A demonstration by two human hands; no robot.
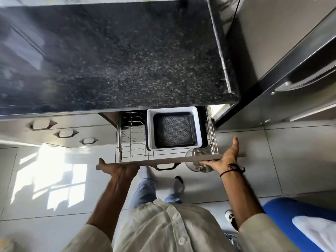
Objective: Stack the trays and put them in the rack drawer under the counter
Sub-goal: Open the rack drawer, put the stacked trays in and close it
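Both palms press flat, fingers spread, on the drawer front (145, 161): left hand (118, 169) at its left end, right hand (224, 159) at its right. Stacked trays (174, 130) sit in the wire rack drawer (127, 142) beneath the granite counter (118, 60), right side, a steel container (197, 163) by the front right corner.

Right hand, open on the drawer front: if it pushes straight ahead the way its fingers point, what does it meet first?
The right hand already rests against the drawer front; beyond that, probably the steel container, though depth is unclear.

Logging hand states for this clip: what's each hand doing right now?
Left hand: open, palm flat against the drawer front, holding nothing.
Right hand: open, fingers spread on the drawer front, holding nothing.
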